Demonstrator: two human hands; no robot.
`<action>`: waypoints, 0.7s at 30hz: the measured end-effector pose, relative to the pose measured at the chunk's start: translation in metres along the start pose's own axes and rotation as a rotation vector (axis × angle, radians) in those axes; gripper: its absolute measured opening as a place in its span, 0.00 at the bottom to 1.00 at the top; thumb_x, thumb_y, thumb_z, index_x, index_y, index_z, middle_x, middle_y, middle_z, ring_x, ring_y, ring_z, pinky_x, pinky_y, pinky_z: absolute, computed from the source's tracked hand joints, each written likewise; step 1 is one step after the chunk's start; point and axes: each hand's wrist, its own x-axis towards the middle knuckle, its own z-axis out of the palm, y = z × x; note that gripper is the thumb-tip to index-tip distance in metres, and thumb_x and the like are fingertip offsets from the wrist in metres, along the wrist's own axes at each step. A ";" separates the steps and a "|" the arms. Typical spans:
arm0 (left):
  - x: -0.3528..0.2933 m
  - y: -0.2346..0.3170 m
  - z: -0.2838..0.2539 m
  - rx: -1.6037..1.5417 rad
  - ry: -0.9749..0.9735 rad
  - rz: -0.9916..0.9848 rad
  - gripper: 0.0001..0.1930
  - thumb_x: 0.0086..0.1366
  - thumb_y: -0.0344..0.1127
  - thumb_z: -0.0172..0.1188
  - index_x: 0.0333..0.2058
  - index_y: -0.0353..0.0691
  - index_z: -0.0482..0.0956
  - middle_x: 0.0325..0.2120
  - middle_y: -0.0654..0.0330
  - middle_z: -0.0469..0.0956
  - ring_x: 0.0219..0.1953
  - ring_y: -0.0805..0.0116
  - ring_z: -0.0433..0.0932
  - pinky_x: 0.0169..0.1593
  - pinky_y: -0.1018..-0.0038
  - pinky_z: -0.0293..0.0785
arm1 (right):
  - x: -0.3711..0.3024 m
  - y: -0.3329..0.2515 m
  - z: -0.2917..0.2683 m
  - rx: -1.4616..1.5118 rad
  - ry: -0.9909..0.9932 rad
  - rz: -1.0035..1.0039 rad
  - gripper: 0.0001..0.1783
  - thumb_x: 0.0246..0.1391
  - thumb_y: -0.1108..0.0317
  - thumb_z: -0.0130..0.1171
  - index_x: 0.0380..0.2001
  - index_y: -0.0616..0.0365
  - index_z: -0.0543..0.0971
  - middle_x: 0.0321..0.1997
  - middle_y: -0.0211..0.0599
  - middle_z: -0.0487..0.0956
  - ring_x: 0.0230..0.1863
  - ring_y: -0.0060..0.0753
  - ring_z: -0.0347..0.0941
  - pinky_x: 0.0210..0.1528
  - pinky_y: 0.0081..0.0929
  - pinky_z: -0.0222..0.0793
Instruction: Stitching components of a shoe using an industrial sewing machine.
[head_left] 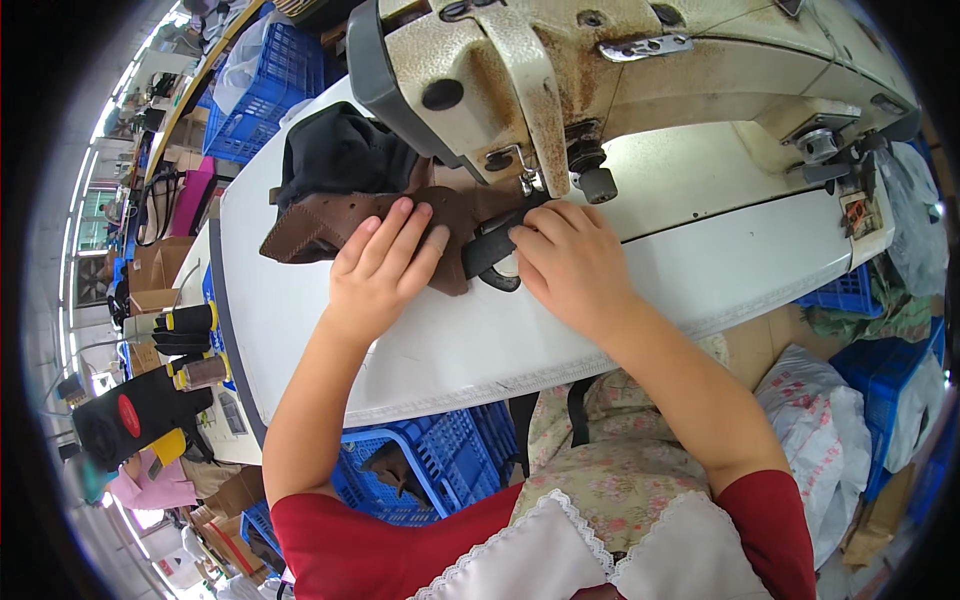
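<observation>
A brown leather piece (pixel 330 222) with a black fabric part (pixel 340 150) lies on the white sewing machine bed. My left hand (pixel 385 270) rests on the leather, its fingers stretched out flat. A black strap (pixel 490 250) runs over the leather's right edge, under the sewing machine (pixel 540 100) head. My right hand (pixel 575 262) is closed on the strap's right end, close by the presser foot area. Its curled fingers hide part of the strap. A black curved part (pixel 500 281) shows just below the strap.
The machine's arm stands over the far side of the white table (pixel 450 370). Below the near edge is a blue basket (pixel 440 455) with a brown piece in it. Another blue crate (pixel 265 90) stands far left; thread cones (pixel 190 318) are at the left. White plastic bags (pixel 820 430) sit lower right.
</observation>
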 end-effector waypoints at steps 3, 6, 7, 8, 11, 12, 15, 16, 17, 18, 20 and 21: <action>0.009 -0.011 -0.012 -0.133 -0.064 0.080 0.15 0.62 0.34 0.53 0.46 0.49 0.81 0.54 0.62 0.78 0.60 0.67 0.73 0.67 0.66 0.58 | 0.003 -0.004 0.000 0.012 -0.002 -0.051 0.11 0.44 0.67 0.63 0.34 0.56 0.79 0.33 0.30 0.75 0.44 0.35 0.72 0.46 0.35 0.67; 0.020 -0.018 -0.024 -0.216 -0.066 0.128 0.12 0.58 0.33 0.57 0.42 0.43 0.79 0.49 0.59 0.81 0.57 0.65 0.76 0.65 0.68 0.65 | 0.007 -0.014 0.008 0.003 0.031 -0.215 0.13 0.45 0.67 0.63 0.37 0.57 0.81 0.33 0.31 0.77 0.43 0.34 0.72 0.45 0.34 0.66; 0.023 -0.019 -0.028 -0.238 -0.111 0.162 0.13 0.56 0.33 0.57 0.42 0.41 0.80 0.49 0.59 0.81 0.57 0.65 0.76 0.65 0.67 0.65 | 0.008 -0.016 0.011 0.000 0.019 -0.178 0.14 0.45 0.66 0.62 0.37 0.58 0.81 0.33 0.31 0.78 0.43 0.33 0.72 0.45 0.33 0.66; 0.026 -0.021 -0.031 -0.259 -0.159 0.200 0.15 0.55 0.33 0.57 0.42 0.40 0.80 0.50 0.58 0.80 0.57 0.65 0.75 0.64 0.67 0.66 | 0.009 -0.018 0.012 -0.020 -0.020 -0.146 0.14 0.46 0.66 0.62 0.37 0.59 0.81 0.34 0.31 0.78 0.42 0.33 0.72 0.45 0.33 0.66; 0.034 -0.026 -0.039 -0.275 -0.222 0.251 0.17 0.53 0.33 0.57 0.43 0.38 0.80 0.50 0.57 0.80 0.58 0.64 0.75 0.65 0.67 0.65 | 0.007 -0.019 0.013 -0.066 -0.221 -0.097 0.18 0.50 0.64 0.63 0.44 0.58 0.81 0.44 0.33 0.80 0.50 0.34 0.73 0.51 0.35 0.66; 0.035 -0.027 -0.041 -0.270 -0.225 0.254 0.17 0.53 0.33 0.57 0.43 0.38 0.80 0.50 0.57 0.80 0.58 0.64 0.75 0.65 0.67 0.65 | 0.007 -0.018 0.013 -0.067 -0.248 -0.096 0.18 0.50 0.64 0.63 0.44 0.58 0.81 0.44 0.33 0.80 0.50 0.34 0.73 0.51 0.35 0.66; 0.038 -0.031 -0.042 -0.289 -0.274 0.276 0.20 0.53 0.32 0.56 0.46 0.37 0.79 0.51 0.57 0.79 0.58 0.63 0.75 0.64 0.65 0.68 | 0.006 -0.012 0.012 -0.037 -0.182 -0.129 0.14 0.50 0.64 0.63 0.40 0.57 0.80 0.39 0.31 0.80 0.47 0.34 0.74 0.49 0.35 0.67; 0.039 -0.031 -0.042 -0.282 -0.271 0.287 0.19 0.53 0.32 0.56 0.45 0.37 0.80 0.51 0.57 0.80 0.58 0.64 0.75 0.64 0.66 0.67 | 0.005 -0.009 0.012 -0.008 -0.146 -0.126 0.12 0.50 0.65 0.62 0.37 0.57 0.80 0.37 0.31 0.80 0.45 0.35 0.74 0.49 0.36 0.67; 0.039 -0.032 -0.042 -0.275 -0.270 0.300 0.18 0.53 0.32 0.57 0.44 0.37 0.80 0.50 0.58 0.80 0.58 0.64 0.75 0.65 0.67 0.66 | 0.004 -0.007 0.011 0.024 -0.111 -0.112 0.09 0.50 0.65 0.62 0.35 0.56 0.79 0.36 0.31 0.80 0.44 0.36 0.74 0.49 0.37 0.68; 0.039 -0.033 -0.042 -0.272 -0.265 0.304 0.18 0.53 0.32 0.57 0.44 0.37 0.80 0.50 0.58 0.80 0.58 0.64 0.75 0.65 0.67 0.66 | 0.003 -0.005 0.011 0.020 -0.105 -0.119 0.09 0.50 0.65 0.62 0.35 0.56 0.79 0.36 0.31 0.80 0.44 0.36 0.74 0.49 0.37 0.68; 0.039 -0.033 -0.041 -0.288 -0.255 0.301 0.18 0.53 0.32 0.57 0.44 0.37 0.80 0.50 0.58 0.80 0.58 0.65 0.75 0.65 0.68 0.67 | 0.002 -0.003 0.012 0.050 0.020 -0.149 0.08 0.50 0.66 0.62 0.32 0.55 0.78 0.35 0.31 0.79 0.42 0.37 0.75 0.50 0.38 0.69; 0.039 -0.033 -0.041 -0.284 -0.253 0.305 0.18 0.53 0.32 0.57 0.44 0.37 0.80 0.50 0.58 0.80 0.58 0.65 0.75 0.65 0.68 0.67 | 0.001 -0.002 0.012 0.048 0.018 -0.145 0.08 0.50 0.66 0.62 0.32 0.55 0.78 0.35 0.31 0.79 0.42 0.37 0.75 0.50 0.38 0.69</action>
